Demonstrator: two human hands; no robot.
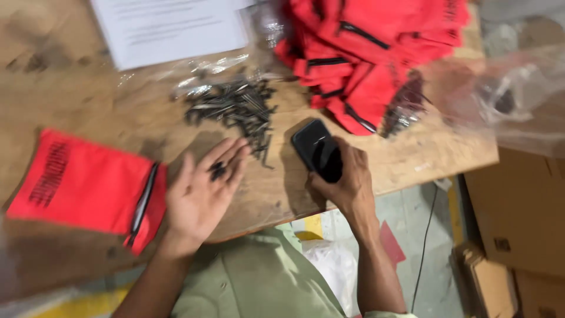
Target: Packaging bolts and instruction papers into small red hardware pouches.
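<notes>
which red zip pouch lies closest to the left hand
The single flat red pouch at the table's left edge, right beside the left hand; the other red pouches sit heaped at the top right.

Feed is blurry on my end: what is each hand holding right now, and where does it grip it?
The right hand grips a black phone by its lower end. The left hand lies palm up with a few dark screws resting loose at the base of its fingers.

Screw pile mid-table, paper sheet behind; zip pouch left; pouch heap right
</notes>
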